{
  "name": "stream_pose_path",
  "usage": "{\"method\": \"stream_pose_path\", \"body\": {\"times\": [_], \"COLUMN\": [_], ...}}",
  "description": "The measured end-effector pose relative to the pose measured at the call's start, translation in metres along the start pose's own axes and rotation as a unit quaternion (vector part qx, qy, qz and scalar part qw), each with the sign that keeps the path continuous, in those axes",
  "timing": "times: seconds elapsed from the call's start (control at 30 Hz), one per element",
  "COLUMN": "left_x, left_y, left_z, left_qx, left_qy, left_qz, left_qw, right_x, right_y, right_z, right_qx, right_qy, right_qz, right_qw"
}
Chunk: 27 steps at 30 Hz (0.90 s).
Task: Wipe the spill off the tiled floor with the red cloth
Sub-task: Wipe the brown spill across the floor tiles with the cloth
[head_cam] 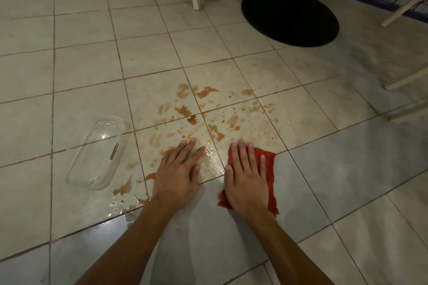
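Right grip point(249, 176) lay flat, fingers straight, pressing the red cloth point(269, 164) onto the tiled floor point(81, 71); nothing clasped. Left grip point(178, 169) was likewise flat and unclenched, palm on wet tile just beside the cloth. Brown spill point(192, 120) lay in patches ahead of both grips and to their left. Clear container point(97, 155) lay left of the spill. Black pedestal base point(289, 14) stood well apart.

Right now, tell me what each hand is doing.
Left hand: open, flat on the tiled floor, holding nothing.
Right hand: open, pressing flat on the red cloth.
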State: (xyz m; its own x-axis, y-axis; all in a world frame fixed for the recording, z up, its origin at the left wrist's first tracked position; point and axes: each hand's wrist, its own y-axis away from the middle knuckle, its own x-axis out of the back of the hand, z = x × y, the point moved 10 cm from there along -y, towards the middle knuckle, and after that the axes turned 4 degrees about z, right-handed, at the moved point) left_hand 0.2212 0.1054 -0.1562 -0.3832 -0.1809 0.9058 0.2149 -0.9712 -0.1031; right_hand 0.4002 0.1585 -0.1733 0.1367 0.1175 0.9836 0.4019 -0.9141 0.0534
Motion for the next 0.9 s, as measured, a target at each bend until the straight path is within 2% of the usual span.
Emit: {"method": "stream_pose_path", "body": {"times": [0.07, 0.13, 0.2, 0.23, 0.3, 0.4, 0.47, 0.6, 0.67, 0.73, 0.83, 0.9], "left_x": [0.003, 0.006, 0.008, 0.008, 0.007, 0.009, 0.01, 0.016, 0.017, 0.017, 0.016, 0.015], "left_y": [0.001, 0.004, 0.005, 0.005, 0.006, 0.007, 0.007, 0.007, 0.008, 0.009, 0.01, 0.009], "left_z": [0.001, -0.001, -0.005, -0.005, -0.007, -0.008, -0.009, -0.011, -0.01, -0.011, -0.011, -0.012], "left_qx": [-0.001, -0.003, -0.002, -0.001, 0.002, 0.007, 0.003, -0.005, -0.006, 0.0, 0.005, 0.002], "left_qy": [0.003, 0.005, 0.003, 0.003, 0.003, 0.002, -0.012, -0.019, -0.015, -0.014, -0.013, -0.012], "left_qz": [0.002, 0.006, 0.005, 0.002, -0.002, -0.009, -0.018, -0.022, -0.022, -0.025, -0.03, -0.034], "left_qw": [1.0, 1.0, 1.0, 1.0, 1.0, 1.0, 1.0, 1.0, 1.0, 1.0, 0.999, 0.999], "right_x": [-0.003, -0.011, -0.014, -0.012, -0.005, 0.0, -0.003, -0.019, -0.016, -0.009, 0.001, 0.001], "right_y": [0.007, 0.034, 0.058, 0.06, 0.045, 0.01, 0.01, 0.058, 0.066, 0.048, 0.01, 0.006], "right_z": [-0.025, -0.039, -0.032, -0.021, -0.002, 0.001, -0.021, -0.045, -0.031, -0.012, -0.001, -0.017], "right_qx": [0.059, 0.163, 0.237, 0.246, 0.209, 0.099, 0.106, 0.301, 0.354, 0.315, 0.179, 0.15], "right_qy": [-0.002, 0.007, 0.031, 0.038, 0.036, 0.02, 0.013, 0.029, 0.035, 0.027, 0.019, 0.01], "right_qz": [0.0, -0.009, -0.024, -0.028, -0.026, -0.025, -0.025, -0.03, -0.04, -0.044, -0.037, -0.036], "right_qw": [0.998, 0.987, 0.971, 0.968, 0.977, 0.995, 0.994, 0.953, 0.934, 0.948, 0.983, 0.988]}}
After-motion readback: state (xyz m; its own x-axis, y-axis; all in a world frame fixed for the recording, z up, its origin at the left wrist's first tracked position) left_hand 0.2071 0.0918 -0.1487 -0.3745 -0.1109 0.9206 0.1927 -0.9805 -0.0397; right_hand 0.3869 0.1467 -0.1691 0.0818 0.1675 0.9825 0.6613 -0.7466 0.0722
